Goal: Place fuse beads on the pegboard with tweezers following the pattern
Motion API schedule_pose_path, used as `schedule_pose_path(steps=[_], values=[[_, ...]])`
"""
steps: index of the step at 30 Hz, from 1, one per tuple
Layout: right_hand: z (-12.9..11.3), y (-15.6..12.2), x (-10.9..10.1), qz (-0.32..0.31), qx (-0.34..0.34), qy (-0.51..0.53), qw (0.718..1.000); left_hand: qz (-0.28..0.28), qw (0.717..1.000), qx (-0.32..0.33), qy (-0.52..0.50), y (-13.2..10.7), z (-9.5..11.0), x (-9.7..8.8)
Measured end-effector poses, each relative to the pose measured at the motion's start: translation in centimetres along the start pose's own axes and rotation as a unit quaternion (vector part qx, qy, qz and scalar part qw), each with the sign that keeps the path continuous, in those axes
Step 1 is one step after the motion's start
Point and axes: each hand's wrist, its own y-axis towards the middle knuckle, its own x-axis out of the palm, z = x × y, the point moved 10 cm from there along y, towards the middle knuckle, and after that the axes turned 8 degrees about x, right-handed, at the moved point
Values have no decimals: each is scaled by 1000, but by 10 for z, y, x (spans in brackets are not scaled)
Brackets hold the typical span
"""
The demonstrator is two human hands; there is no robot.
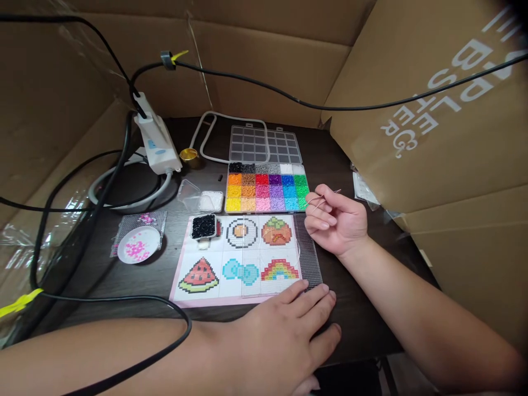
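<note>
My right hand (338, 223) is raised at the right of the bead box, its fingers closed on thin tweezers (317, 208) with the tips pointing left. My left hand (284, 322) lies flat with fingers stretched out, fingertips at the near right edge of a clear pegboard (310, 242). That pegboard covers the right part of a pattern sheet (193, 300) with pictures of a watermelon, an egg, a bow and a rainbow. Beyond it stands the open bead box (267, 188), its compartments full of coloured beads. Small tubs of black beads (204, 225) and white beads (211, 201) stand nearby.
At left, a white dish (139, 254) of pink beads rests on another pegboard (124, 225). A power strip (159, 143), a gold cup (190, 157) and a loop of grey cord (202, 143) lie behind. Black cables (247, 82) cross overhead; cardboard walls (268, 49) enclose the desk.
</note>
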Motion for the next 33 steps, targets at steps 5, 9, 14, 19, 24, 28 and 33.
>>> schedule_pose_path(steps=[5, 9, 14, 19, 24, 28, 33], values=[[3, 2, 2, -14, 2, 25, 1000, 3, 1000, -1, -9, 0, 0, 0], [0, 4, -4, 6, -13, -8, 1000, 11, 1000, -2, -6, 1, 0, -2], [-1, 5, -7, 18, -18, -30, 999, 9, 1000, -3, -5, 1, 0, -1], [3, 6, -7, 9, 4, 5, 1000, 6, 1000, -1, -8, 0, 0, 0], [-1, 7, -7, 16, -7, -32, 999, 13, 1000, -4, -8, 0, -1, -1], [1, 8, -8, 16, 0, -30, 999, 13, 1000, -4, -11, 0, -1, -1], [4, 8, -9, 20, 11, -7, 1000, 1, 1000, -2, -9, 0, 0, 1]])
